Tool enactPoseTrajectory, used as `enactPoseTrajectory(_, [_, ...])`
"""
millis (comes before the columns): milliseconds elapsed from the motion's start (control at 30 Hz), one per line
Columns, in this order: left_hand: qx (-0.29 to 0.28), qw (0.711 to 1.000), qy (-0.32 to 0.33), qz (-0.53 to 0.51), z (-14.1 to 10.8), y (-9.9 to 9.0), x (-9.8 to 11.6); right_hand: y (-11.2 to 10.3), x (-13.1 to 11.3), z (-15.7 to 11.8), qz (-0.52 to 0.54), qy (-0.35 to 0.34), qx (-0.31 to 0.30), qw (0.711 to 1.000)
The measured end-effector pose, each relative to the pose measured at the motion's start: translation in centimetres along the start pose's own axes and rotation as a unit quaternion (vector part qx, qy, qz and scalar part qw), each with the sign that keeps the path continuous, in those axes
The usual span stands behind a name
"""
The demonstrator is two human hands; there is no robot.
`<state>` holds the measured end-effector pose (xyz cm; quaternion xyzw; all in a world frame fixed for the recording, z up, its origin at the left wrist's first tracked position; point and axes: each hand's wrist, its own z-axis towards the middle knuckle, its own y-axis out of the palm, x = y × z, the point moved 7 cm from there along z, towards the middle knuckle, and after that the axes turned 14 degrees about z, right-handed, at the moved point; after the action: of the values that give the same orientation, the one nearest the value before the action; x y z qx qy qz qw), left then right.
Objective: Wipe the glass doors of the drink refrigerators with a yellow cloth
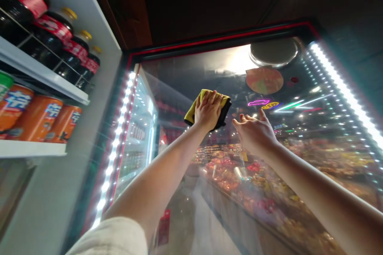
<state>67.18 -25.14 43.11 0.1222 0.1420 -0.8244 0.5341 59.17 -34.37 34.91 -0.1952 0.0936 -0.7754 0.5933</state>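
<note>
High on the glass door (182, 73), a folded yellow cloth (192, 112), likely light and soft, suits a broad hold mid-fold; the left hand (208, 112) holds it there, fingers barely bent. Mid-door, the right hand (259, 132) hovers loosely open, empty.

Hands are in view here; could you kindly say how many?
2: the left hand on the yellow cloth against the glass, the right hand to its right.

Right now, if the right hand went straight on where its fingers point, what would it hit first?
Probably the cloth under the left hand: the right hand seems to point toward its dark edge. Depth is unclear, so the glass might come first.
</note>
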Motion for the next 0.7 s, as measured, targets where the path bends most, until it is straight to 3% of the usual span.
enactPoseTrajectory(67, [-0.004, 1.000, -0.018, -0.007, 2.1, -0.3, -2.3, 0.4, -0.2, -0.1, -0.012, 0.018, -0.004, 1.000])
enactPoseTrajectory(133, [-0.006, 0.995, -0.097, -0.012, 2.7, -0.6, -6.2, 0.6, -0.1, -0.2, -0.009, 0.024, 0.001, 1.000])
enactPoseTrajectory(233, [-0.001, 0.973, -0.229, -0.016, 0.0, -0.5, -10.9, 0.9, 0.1, -0.4, -0.007, 0.017, -0.002, 1.000])
enactPoseTrajectory(300, [0.008, 0.972, -0.233, -0.015, -2.3, -0.2, -10.8, 0.9, 0.1, -0.2, -0.015, 0.011, -0.006, 1.000])
enactPoseTrajectory(367, [0.018, 0.987, -0.162, -0.009, -3.2, 0.1, -8.6, 0.6, -0.3, 0.2, -0.021, 0.005, -0.008, 1.000])
enactPoseTrajectory(433, [0.021, 0.997, -0.074, -0.003, -2.6, 0.3, -6.1, 0.3, -1.1, 0.7, -0.036, 0.008, -0.014, 0.999])
enactPoseTrajectory(500, [0.013, 1.000, -0.024, -0.001, -1.1, 0.3, -5.3, 0.1, -2.6, 1.1, -0.050, 0.005, -0.013, 0.999])
enactPoseTrajectory(600, [0.015, 0.998, -0.066, -0.007, 0.7, -0.2, -8.5, 0.0, -5.1, 1.1, -0.049, -0.023, 0.006, 0.999])
enactPoseTrajectory(700, [0.035, 0.975, -0.219, -0.010, -1.4, -0.5, -13.6, 0.7, -6.1, 0.4, -0.046, -0.036, 0.013, 0.998])
